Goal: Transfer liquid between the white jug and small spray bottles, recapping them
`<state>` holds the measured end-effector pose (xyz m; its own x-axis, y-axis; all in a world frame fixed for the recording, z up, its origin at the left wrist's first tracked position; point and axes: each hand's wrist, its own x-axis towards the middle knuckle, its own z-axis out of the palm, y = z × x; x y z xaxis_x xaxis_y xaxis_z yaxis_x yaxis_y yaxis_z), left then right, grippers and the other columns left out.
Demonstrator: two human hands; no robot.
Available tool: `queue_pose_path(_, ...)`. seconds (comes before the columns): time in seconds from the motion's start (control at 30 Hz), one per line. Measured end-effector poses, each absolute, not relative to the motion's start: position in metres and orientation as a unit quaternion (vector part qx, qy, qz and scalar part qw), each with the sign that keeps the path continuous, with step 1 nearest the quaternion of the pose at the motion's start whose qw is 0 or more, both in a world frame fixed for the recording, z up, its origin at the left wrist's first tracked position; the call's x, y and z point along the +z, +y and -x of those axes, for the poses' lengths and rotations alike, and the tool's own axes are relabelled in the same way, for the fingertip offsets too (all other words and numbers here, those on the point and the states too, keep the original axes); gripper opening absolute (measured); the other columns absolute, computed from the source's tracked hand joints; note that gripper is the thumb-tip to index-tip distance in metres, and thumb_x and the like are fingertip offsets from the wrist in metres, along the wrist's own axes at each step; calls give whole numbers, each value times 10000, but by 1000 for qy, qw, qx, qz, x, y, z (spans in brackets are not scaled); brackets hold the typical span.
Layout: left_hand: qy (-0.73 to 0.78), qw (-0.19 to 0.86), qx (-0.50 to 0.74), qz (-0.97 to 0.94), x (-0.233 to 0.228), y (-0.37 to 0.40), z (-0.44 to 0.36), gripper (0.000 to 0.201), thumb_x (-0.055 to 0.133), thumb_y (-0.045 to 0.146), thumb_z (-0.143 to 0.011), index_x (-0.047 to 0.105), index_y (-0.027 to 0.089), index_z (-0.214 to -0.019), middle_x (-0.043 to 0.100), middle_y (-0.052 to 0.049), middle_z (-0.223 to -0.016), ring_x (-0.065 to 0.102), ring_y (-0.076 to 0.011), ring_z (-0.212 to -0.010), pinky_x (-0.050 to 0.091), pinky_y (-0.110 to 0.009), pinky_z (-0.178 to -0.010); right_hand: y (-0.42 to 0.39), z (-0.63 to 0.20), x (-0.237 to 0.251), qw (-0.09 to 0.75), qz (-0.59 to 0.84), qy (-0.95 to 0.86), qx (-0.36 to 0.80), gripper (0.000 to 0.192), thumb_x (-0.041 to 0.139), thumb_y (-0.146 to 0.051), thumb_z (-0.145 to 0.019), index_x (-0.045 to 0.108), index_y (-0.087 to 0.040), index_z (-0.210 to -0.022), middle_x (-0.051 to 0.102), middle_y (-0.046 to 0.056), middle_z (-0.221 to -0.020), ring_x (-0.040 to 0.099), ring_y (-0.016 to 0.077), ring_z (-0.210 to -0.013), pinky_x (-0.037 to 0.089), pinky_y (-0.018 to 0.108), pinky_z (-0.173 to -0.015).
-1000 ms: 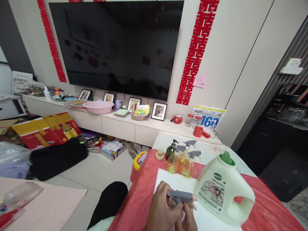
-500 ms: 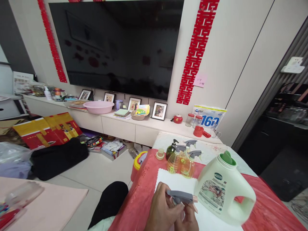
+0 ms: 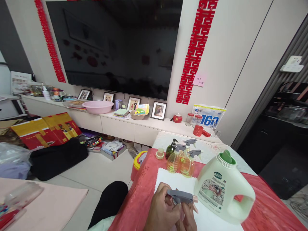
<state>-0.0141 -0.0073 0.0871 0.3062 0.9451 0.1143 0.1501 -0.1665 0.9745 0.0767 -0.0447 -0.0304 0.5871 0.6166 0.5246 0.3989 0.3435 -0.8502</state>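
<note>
At the bottom centre of the frame both hands meet around a grey spray trigger head (image 3: 181, 196). The left hand (image 3: 161, 211) has its fingers curled around the head from the left, thumb side up, while the right hand (image 3: 187, 215), mostly cut off by the lower edge, pinches it from below with fingers closed on its neck; the nozzle end points right, almost touching the pale green detergent jug (image 3: 222, 189). Whatever bottle sits under the head is hidden by the hands. They work over a white cloth (image 3: 178, 184) spread on the red-covered desk (image 3: 139, 199). The jug stands upright just right of the hands, its handle toward the lower right and a green cap on top. Behind the cloth, toward the middle of the frame, a cluster of small spray bottles (image 3: 180, 160) holds yellowish liquid, with a dark green pump bottle (image 3: 170, 149) and a small cream cap (image 3: 160, 154) just left of them. In the upper half a large dark television (image 3: 115, 45) hangs above a low cabinet carrying a pink basin (image 3: 98, 106).
</note>
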Motion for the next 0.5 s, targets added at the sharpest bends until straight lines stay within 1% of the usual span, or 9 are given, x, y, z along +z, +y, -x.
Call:
queue_pose_path(0.1,435,486,408,-639,86,-9,14,190,633,135,-661,515,211,-788,526,3,-869,543,-147,-735,458,-257,-671,-46,-80,-36,691,591,-409,79,622,606,-700,-924,717,-111,-1090,620,150,-1229,589,301,-1189,524,346,-985)
queue_pose_path(0.17,443,497,412,-622,85,-10,14,260,671,147,-661,533,213,-871,547,11,-871,548,-149,-744,461,-258,-683,-45,-78,-32,701,596,-385,67,620,642,-705,-893,736,-107,-1031,638,148,-1191,588,313,-1181,515,350,-982)
queue_pose_path(0.23,449,509,412,-608,84,-11,13,325,707,154,-648,522,219,-907,553,25,-849,550,-149,-741,460,-257,-688,-44,-75,-24,712,591,-374,63,610,659,-714,-866,759,-119,-961,656,137,-1127,603,305,-1120,520,342,-946)
queue_pose_path(0.37,463,502,411,-604,85,-11,11,306,722,155,-636,475,224,-803,530,39,-807,543,-142,-725,453,-252,-682,-43,-73,-2,705,594,-377,93,597,678,-743,-809,762,-152,-818,660,111,-965,627,256,-911,538,317,-815)
queue_pose_path(0.43,459,498,420,-604,86,-11,10,297,713,143,-635,469,224,-785,524,39,-804,541,-140,-718,451,-250,-673,-45,-73,4,696,603,-378,100,559,653,-712,-836,752,-164,-793,657,106,-941,632,251,-879,541,314,-783)
queue_pose_path(0.5,452,493,433,-604,86,-11,9,288,695,126,-632,481,224,-799,528,35,-814,545,-143,-726,454,-252,-675,-47,-73,8,686,612,-381,101,511,624,-666,-873,753,-174,-819,659,104,-941,638,251,-865,540,312,-753)
